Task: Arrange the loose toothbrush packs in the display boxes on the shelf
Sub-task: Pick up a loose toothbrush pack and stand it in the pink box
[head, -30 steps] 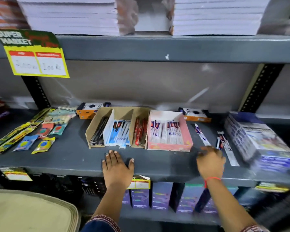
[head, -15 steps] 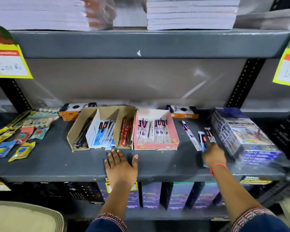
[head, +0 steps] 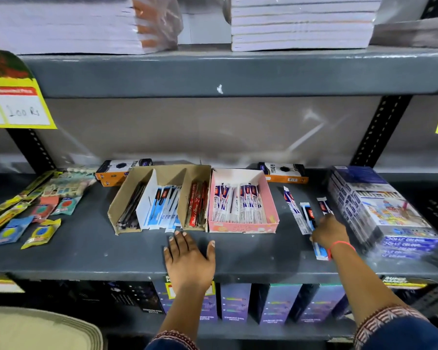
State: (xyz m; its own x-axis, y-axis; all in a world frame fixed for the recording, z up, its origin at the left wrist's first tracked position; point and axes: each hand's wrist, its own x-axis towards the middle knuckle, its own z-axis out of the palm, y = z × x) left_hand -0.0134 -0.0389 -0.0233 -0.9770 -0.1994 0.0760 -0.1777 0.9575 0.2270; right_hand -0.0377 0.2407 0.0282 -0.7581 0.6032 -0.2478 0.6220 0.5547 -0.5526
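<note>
Grey metal shelf point(head: 91, 251) carries the display boxes point(head: 243, 202); her left hand point(head: 190, 260) lies flat and empty, seemingly bracing, while the right hand point(head: 330, 232) closes on a loose toothbrush pack point(head: 311, 218) beside two more, right of the boxes

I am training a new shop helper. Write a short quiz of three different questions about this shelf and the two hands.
1. True or false: the left hand lies flat and empty on the shelf.
2. Which hand touches the loose packs? A) left B) right C) both
3. Fill in: the loose packs lie between the pink box and the ______ on the right.

Key
1. True.
2. B: the right hand rests on them, beside the pink box.
3. The wrapped stack of blue boxes.
</note>
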